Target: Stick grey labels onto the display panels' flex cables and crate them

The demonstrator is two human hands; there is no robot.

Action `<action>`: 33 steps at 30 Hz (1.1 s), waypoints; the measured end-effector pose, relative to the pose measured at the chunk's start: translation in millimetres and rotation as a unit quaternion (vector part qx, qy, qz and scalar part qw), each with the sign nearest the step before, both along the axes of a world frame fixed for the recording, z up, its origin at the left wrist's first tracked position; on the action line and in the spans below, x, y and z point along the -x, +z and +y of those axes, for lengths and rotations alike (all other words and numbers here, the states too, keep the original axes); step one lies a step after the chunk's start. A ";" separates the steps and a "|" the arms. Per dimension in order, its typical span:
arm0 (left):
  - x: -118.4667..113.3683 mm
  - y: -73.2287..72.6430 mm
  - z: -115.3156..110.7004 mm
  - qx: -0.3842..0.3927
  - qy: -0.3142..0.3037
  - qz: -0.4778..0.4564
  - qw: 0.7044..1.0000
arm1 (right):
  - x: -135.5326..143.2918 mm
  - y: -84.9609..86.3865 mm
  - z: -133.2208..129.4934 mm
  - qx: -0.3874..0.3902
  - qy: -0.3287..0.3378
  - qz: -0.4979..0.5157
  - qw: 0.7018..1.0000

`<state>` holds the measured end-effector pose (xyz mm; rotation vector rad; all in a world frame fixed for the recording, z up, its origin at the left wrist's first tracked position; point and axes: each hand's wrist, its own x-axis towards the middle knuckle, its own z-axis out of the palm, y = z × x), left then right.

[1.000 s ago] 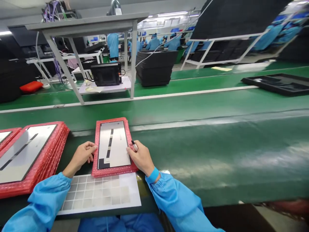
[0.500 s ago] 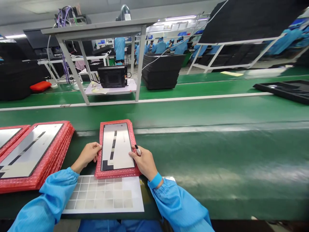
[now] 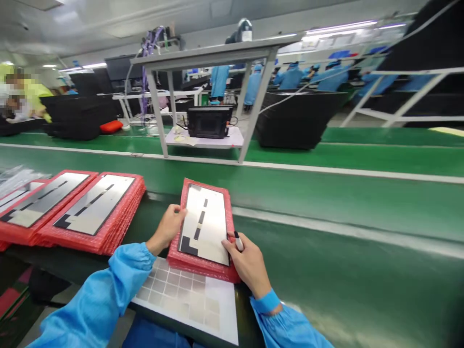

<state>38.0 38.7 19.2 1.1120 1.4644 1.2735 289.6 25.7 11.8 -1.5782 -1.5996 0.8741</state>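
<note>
A silver panel [image 3: 206,224] with a black strip lies in a red bubble-wrap sleeve [image 3: 224,227] at the near edge of the green conveyor. My left hand [image 3: 167,229] grips the sleeve's left edge. My right hand [image 3: 248,263] rests on its lower right corner and holds a black-and-white marker [image 3: 238,240] between the fingers. Both sleeves are blue. A white card printed with grey squares [image 3: 188,295] lies under the sleeve's near end.
Two stacks of red-sleeved panels [image 3: 96,212] sit to the left. Across the green belt [image 3: 326,193] stand a grey frame table [image 3: 217,53] with a black monitor [image 3: 208,122], black tray stacks [image 3: 295,118] and several people in blue coats.
The view has swung left and tilted, bringing more of the left stacks into sight. The panel sleeve now sits angled, and both hands keep their hold on it.
</note>
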 end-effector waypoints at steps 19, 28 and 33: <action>259.8 125.2 -81.9 0.065 0.047 0.013 0.997 | -6.6 6.2 12.3 0.081 -0.080 0.027 0.993; 314.0 99.8 -91.0 0.135 0.018 0.056 0.989 | -7.0 4.9 13.0 0.092 -0.065 0.024 0.993; 324.2 92.8 -80.2 0.155 0.009 0.152 0.976 | -10.8 -2.0 14.3 0.095 -0.052 0.025 0.994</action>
